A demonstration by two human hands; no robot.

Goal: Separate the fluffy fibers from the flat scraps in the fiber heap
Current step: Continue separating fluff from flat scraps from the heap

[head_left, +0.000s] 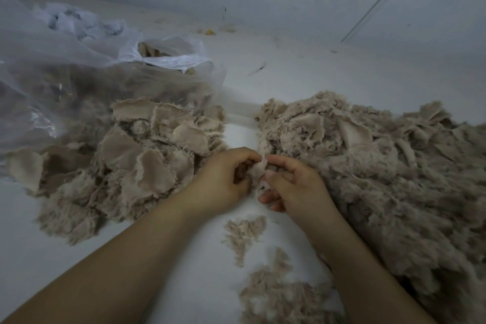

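A big beige fiber heap (381,166) of fluff mixed with flat scraps covers the right side of the white surface. To the left lies a pile of flat scraps (147,155) with frayed edges. Between the two, my left hand (223,179) and my right hand (292,187) meet and both pinch one small beige fiber piece (259,171), fingers curled round it. Small tufts of loose fluff (244,234) lie below the hands, and a larger fluffy clump (284,297) sits at the bottom edge.
A clear plastic bag (60,81) with beige material inside lies at the back left, its open mouth (171,55) facing up. Small bits of debris (210,31) dot the white surface near the back wall. A thin line (381,0) runs down the wall at right.
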